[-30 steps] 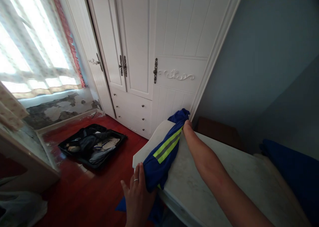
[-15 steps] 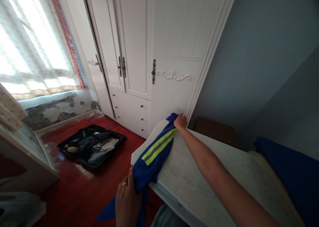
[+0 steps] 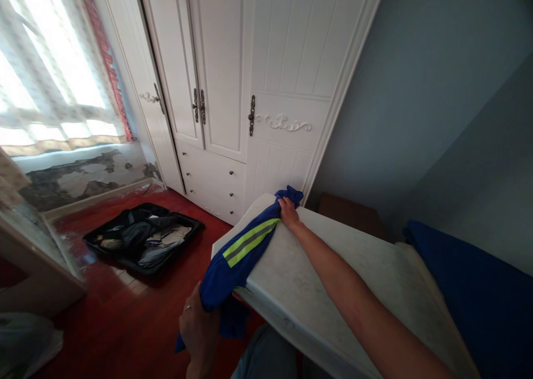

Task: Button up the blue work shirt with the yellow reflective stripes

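Observation:
A blue garment (image 3: pixel 225 273) with a yellow-and-grey reflective band lies lengthwise along the left edge of a pale marble-look tabletop (image 3: pixel 316 273). At its near end, which hangs past the edge, my left hand (image 3: pixel 200 323), with a ring on one finger, is closed on the cloth; its fingertips are partly hidden. My right hand (image 3: pixel 288 213) reaches across the top and grips the garment near its bunched far end. More blue cloth hangs below the near end, partly behind my left hand. The garment's exact kind does not show.
On the red floor (image 3: pixel 141 318) to the left lies an open black suitcase (image 3: pixel 183 251) with clothes in it. A white wardrobe (image 3: pixel 225 62) stands behind the tabletop. At right is a dark blue item (image 3: pixel 466 296); a plastic bag (image 3: pixel 29 340) sits lower left.
My right hand has shifted slightly towards me along the garment, leaving its bunched end beyond the fingers. My left hand has moved down and left with the near end. The view has shifted slightly.

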Motion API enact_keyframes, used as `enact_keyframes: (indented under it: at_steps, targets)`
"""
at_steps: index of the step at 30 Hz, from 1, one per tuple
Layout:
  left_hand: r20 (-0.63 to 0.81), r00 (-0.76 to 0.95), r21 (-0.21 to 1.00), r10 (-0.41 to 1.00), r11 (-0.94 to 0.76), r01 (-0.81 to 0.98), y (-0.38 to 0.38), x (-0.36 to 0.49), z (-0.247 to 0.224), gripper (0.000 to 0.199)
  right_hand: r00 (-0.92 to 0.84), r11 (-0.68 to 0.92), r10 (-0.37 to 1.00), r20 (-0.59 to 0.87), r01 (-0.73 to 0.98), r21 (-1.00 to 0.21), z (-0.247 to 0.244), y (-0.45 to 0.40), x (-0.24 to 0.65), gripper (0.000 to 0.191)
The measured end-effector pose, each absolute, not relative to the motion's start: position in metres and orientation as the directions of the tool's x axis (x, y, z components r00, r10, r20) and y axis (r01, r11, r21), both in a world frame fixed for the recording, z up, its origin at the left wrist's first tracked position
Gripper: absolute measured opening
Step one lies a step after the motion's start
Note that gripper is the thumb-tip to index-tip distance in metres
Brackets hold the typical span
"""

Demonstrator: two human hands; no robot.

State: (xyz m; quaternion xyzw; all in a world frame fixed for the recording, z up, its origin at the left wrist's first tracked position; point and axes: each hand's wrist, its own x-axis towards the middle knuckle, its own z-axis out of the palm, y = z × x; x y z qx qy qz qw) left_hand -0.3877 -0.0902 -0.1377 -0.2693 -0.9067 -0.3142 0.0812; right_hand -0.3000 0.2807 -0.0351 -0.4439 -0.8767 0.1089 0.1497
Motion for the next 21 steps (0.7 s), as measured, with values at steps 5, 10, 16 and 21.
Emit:
enact_keyframes:
  at_steps: [5,10,16,21]
  targets:
    - [0.363,-0.863,0.6,0.35,0.621,0.504,-0.092,-0.369,-0.158,0.052,-0.564,0.597,0.801,0.199,0.727,-0.341,-0.034,0.284,-0.31,0.04]
    - [0.357,-0.869,0.643,0.342,0.585,0.495,-0.097,-0.366,-0.173,0.05,-0.553,0.592,0.805,0.215,0.728,-0.344,-0.037,0.285,-0.325,0.039]
    - [0.194,-0.843,0.765,0.502,0.46,0.451,-0.108,-0.388,-0.181,0.049,-0.558,0.599,0.8,0.219,0.723,-0.344,-0.037,0.286,-0.33,0.042]
    - [0.107,-0.832,0.732,0.544,0.523,0.436,-0.128,-0.395,-0.192,0.033,-0.586,0.616,0.786,0.195,0.718,-0.324,-0.028,0.281,-0.323,0.04]
